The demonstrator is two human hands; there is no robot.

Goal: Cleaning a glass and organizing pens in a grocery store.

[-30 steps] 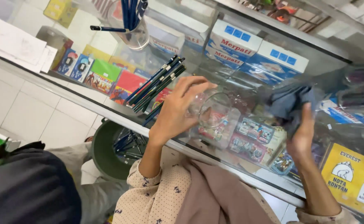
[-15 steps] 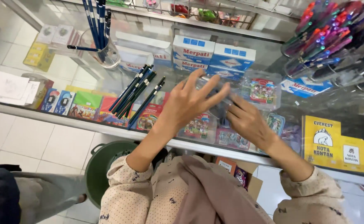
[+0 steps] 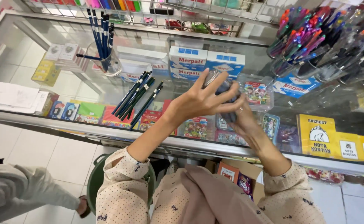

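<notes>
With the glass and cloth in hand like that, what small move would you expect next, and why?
Probably a small turn of the glass against the cloth. The left hand grips the clear glass from outside, lifted above the counter, while the right hand presses the dark cloth against it, so only part of it is covered.

Small clear glass cup tilted, dark cloth beside

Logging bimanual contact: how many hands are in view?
2. The left hand wraps over the clear cup above the glass counter; the right hand, just below, holds a dark cloth. A bystander's sleeve lower left may hide another.
</notes>
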